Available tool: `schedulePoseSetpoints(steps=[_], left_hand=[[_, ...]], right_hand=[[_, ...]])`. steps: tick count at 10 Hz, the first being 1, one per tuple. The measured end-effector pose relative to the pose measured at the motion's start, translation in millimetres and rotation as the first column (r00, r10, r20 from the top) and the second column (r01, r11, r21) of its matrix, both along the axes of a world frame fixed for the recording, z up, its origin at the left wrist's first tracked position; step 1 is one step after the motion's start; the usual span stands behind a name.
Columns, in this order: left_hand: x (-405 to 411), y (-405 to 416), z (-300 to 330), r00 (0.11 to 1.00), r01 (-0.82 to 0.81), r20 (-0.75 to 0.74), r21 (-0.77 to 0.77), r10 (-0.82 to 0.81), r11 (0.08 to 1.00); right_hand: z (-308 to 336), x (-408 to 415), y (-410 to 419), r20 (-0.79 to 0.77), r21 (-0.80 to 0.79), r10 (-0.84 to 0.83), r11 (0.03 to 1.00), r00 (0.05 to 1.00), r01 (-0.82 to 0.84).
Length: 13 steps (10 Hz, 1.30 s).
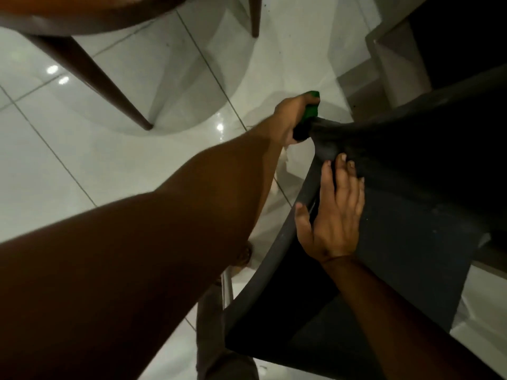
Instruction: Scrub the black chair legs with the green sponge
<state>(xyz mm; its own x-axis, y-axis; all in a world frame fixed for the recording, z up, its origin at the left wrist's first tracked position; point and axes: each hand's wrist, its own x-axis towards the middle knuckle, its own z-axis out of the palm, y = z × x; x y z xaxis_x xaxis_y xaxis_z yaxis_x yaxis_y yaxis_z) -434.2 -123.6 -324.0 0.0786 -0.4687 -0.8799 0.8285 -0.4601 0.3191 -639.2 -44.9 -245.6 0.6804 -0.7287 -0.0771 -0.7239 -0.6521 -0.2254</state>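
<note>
Nearest the camera, the bare left forearm runs up and away from the lower left toward the middle of the view, ending in the left hand point(292, 119), which is clenched around a crumpled green sponge point(311, 111). Only the sponge's upper part shows beyond the fingers; its lower part is dark and pressed against the curved edge of the black plastic chair point(411, 160), where that edge bends into what I take to be the top of a leg. Past the left hand lies a glossy white tiled floor point(55, 165), and farther left stands the brown tapered leg of a wooden bench point(90, 80).

To the right, the right hand point(334, 212) lies flat with fingers spread on the chair's dark surface, thumb over the rim, bracing rather than gripping; it holds nothing.

Judging by this, scrubbing is under way at the chair's near corner. The leg itself seems to drop away beneath the sponge, its long axis hidden by the seat, so the left hand is the nearer one and would need to travel downward along it while the right steadies the chair
</note>
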Motion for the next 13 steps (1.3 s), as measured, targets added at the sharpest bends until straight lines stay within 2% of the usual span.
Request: schedulePoseSetpoints(steps=[1,2,3,4,5,6,7,8,9,10,11,12,13], left_hand=[[1.0,16.6,21.9,0.999,0.022,-0.044,-0.040,-0.024,0.999],[6.6,41.9,50.0,0.998,0.052,-0.012,-0.119,-0.053,0.992],[29.7,64.0,74.2,0.992,0.084,0.108,-0.166,-0.066,0.983],[70.6,88.7,103.5,0.977,0.117,0.196,-0.191,-0.079,0.975],[130.3,114.5,140.9,0.925,0.230,0.342,-0.165,-0.163,0.959],[199.8,137.2,188.1,0.834,0.346,0.502,-0.151,-0.229,0.926],[275.3,148.1,235.2,0.654,0.496,0.718,-0.170,-0.238,0.851],[344.7,141.0,257.9,0.266,0.565,0.942,0.018,-0.203,0.825],[392.9,124.8,246.4,0.002,0.448,0.972,0.210,-0.235,0.869],[418.7,111.6,216.0,-0.058,0.402,0.928,0.358,-0.367,0.843],[421.4,104.6,181.5,-0.092,0.441,0.880,0.455,-0.465,0.774],[418.2,97.0,170.5,-0.175,0.400,0.812,0.575,-0.557,0.714],[418.2,90.9,172.8,-0.214,0.372,0.749,0.656,-0.627,0.657]], right_hand=[[11.3,2.1,-0.1,-0.042,0.054,0.013,0.998,0.999,-0.011],[23.6,7.3,5.8,-0.163,0.057,0.007,0.998,0.987,0.003],[36.3,23.6,14.9,-0.173,0.024,-0.038,0.999,0.984,0.043],[53.3,70.2,20.8,-0.102,0.003,-0.016,1.000,0.995,0.016],[78.4,141.6,14.7,-0.119,0.027,-0.046,0.998,0.992,0.050],[109.7,221.1,4.6,-0.141,0.049,-0.029,0.998,0.990,0.037],[134.0,305.2,-5.4,-0.165,0.060,0.032,0.998,0.986,-0.022],[145.5,383.7,-16.4,-0.051,0.062,0.031,0.998,0.998,-0.028],[131.8,437.4,-19.0,-0.027,0.026,0.054,0.998,0.998,-0.053],[109.7,459.0,-27.1,-0.087,0.015,0.004,1.000,0.996,-0.003],[87.0,453.9,-34.0,-0.188,0.010,-0.027,1.000,0.982,0.030],[78.6,440.8,-35.3,-0.279,0.049,-0.011,0.998,0.960,0.025],[89.6,435.0,-41.1,-0.289,0.097,-0.021,0.994,0.957,0.051]])
